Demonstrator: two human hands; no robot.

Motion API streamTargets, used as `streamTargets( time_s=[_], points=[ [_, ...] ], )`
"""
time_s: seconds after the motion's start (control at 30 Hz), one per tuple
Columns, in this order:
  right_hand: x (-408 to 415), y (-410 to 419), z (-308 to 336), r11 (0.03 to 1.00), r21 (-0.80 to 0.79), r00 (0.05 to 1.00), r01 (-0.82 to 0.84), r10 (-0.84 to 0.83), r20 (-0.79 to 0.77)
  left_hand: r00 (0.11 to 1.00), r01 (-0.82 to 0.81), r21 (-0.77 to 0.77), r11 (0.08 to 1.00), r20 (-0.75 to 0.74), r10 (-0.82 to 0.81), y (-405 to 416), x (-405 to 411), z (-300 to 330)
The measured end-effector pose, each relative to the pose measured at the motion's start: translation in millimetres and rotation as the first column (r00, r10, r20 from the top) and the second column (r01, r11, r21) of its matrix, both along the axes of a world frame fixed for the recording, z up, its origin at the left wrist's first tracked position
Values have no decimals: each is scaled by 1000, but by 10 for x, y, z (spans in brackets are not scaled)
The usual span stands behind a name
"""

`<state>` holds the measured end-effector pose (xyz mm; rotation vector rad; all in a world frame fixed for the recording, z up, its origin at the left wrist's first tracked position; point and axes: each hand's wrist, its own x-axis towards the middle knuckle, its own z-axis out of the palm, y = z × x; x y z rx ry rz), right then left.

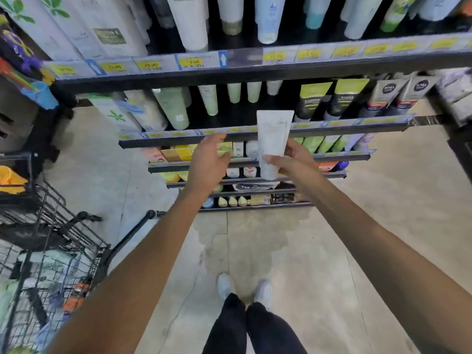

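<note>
A: R hand, what's it got?

B: The right hand grips a white tube low on its body. Thumb on the near face, fingers curled round the far side.

A: L hand?

B: The left hand is empty, fingers straight and loosely spread, tips pointing up and fwd. It doesn't touch the tube; there's a clear gap btwn them.

A: So where's the tube w.r.t. both?

B: Btwn the two hands but hard against the R one, so the R is far nearer. Long axis near upright: flat crimped end well above the R fingers, narrow cap end poking out just below them.

A: Beyond the hands?

B: The price rail of a shelf runs just past the L fingertips and behind the tube. Green tubes stand above and beyond the L hand. The shopping cart sits well below and outward of the L arm, far from the R hand.

A: Next move?

B: My guess: if it's cart-bound, the tube must cross leftward, prob. via a handover. L hand would take the upper body, which is free.
</note>
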<state>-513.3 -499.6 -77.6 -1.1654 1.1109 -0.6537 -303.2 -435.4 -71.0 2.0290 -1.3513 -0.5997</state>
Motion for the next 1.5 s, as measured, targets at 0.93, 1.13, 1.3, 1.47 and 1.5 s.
streamTargets(
  time_s=[0.93, 1.13, 1.3, 1.47, 1.5],
  points=[
    [814, -1711, -342, 901, -379, 888, 210, -338, -311, 847, 225, -6, 974, 496, -192, -1117, 525, -753],
    [803, -1717, -324, 901, -366, 850, 232, -371, -374, 842, 211, -2, 978, 509, -181, -1081, 496, -735],
    [839, -1681, -356, 888, -355, 823, 292, -423, -379, 843, 195, 6, 981, 510, -171, -1075, 479, -739],
    [854, -1716, -369, 883, -326, 817, 339, -448, -364, 845, 191, 3, 982, 508, -166, -1056, 451, -732],
    [853, -1728, -362, 882, -323, 814, 344, -452, -365, 845, 191, -1, 982, 509, -163, -1054, 447, -735]
  ],
)
